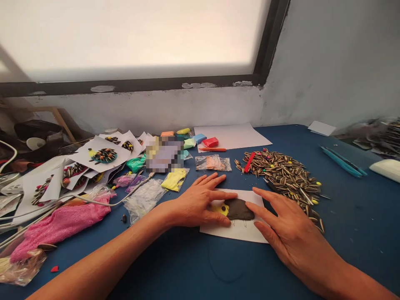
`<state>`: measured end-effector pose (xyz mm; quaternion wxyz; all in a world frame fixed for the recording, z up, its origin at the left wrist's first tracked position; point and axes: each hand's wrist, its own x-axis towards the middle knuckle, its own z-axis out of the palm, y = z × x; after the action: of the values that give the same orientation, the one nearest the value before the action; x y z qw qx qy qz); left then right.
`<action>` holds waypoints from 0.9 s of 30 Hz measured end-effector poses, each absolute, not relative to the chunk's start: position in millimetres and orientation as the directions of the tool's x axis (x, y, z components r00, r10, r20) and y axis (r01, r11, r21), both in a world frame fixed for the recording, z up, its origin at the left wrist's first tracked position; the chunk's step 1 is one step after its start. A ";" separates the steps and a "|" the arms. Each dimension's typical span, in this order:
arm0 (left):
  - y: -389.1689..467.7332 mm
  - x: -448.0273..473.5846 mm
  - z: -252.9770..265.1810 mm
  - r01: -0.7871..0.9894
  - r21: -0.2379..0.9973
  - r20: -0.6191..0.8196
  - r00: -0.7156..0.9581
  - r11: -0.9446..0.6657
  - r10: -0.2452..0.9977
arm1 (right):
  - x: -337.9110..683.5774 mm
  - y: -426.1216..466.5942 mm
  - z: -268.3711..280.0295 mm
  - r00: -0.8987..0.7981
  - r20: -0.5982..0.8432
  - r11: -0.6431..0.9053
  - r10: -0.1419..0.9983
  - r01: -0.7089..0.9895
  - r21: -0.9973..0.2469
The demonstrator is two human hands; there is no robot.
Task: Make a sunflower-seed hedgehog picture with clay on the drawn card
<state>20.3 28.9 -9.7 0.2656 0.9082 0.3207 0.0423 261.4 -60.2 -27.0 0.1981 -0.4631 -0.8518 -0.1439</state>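
Observation:
On a small white sheet of paper (233,236) lies a flattened piece of dark modelling clay (240,209), shaped like an animal's body. A yellow clay piece (222,209) with a dark spot joins its left end, and short drawn legs show below. My left hand (203,200) rests over the paper's left side, fingers spread around the yellow piece and partly covering it. From the right, my right hand (283,221) reaches in with fingers apart, its index fingertip at the dark clay's right edge. Neither hand is wrapped around anything.
A heap of striped sunflower seeds (281,171) with a red strip (249,162) lies behind my right hand. Blue tweezers (342,161) sit farther right. At left are seed-decorated cards (103,155), a pink clay bag (62,223) and a white cable (118,203).

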 end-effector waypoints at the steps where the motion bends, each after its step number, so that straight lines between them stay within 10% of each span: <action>1: 28.9 20.3 -9.8 0.559 0.510 -0.093 0.791 -0.654 0.604 | 261.3 -59.9 -26.9 -0.480 0.471 0.522 0.740 0.851 0.048; 27: 28.4 21.0 -8.1 0.580 0.484 -0.110 0.783 -0.655 0.612 | 257.8 -57.9 -25.9 -0.499 0.467 0.552 0.730 0.833 0.027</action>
<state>21.0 28.4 -8.1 0.2551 0.9092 0.3276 0.0313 257.8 -57.9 -25.9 0.2059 -0.4562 -0.8566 -0.1253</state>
